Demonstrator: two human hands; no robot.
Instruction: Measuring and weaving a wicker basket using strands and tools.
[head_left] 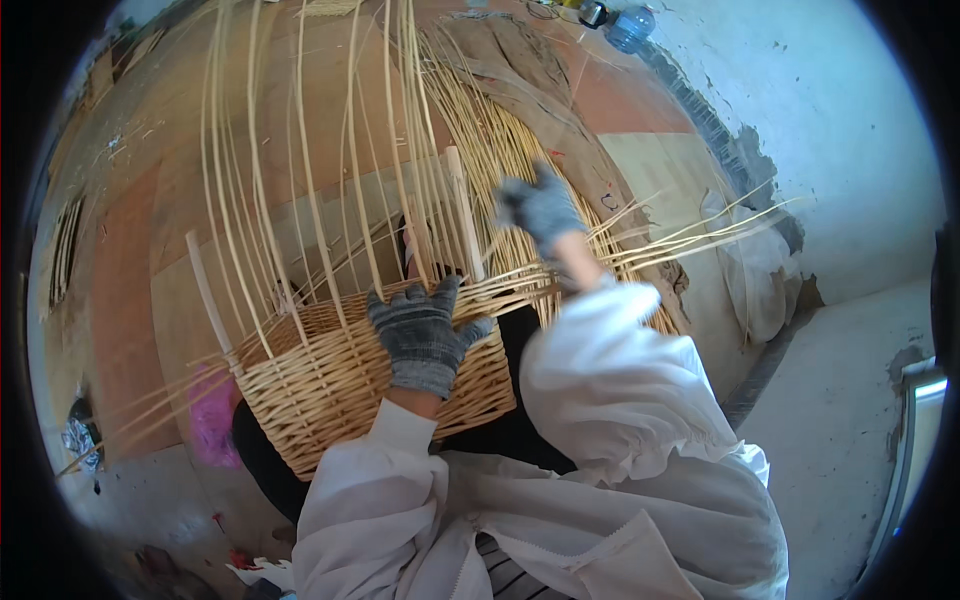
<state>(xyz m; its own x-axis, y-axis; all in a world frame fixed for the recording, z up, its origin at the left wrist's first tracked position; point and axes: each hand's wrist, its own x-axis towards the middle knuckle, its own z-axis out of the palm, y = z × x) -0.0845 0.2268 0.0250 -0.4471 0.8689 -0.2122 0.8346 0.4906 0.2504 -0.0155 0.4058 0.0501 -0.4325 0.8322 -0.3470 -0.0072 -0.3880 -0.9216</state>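
Observation:
A half-woven wicker basket (300,400) of pale willow rods rests against my legs, its tall uprights rising away from me. My left hand (425,335), in a grey glove, lies on the near wall with fingers spread at the upper edge and thumb stretched to the right. To the right of the uprights, my gloved right hand (545,215) is raised above several long loose rods (690,238) that run out from the basket's edge. Motion smears its fingers, so I cannot make out whether it holds anything. Thick peeled posts (465,215) stand at the basket's corners.
A large bundle of willow rods (490,130) lies on brown cloth (590,150) beyond my right hand. A pink bag (213,415) is left of the basket. Clear plastic sheeting (755,270) sits along the right wall, and a blue water jug (630,30) stands at the back.

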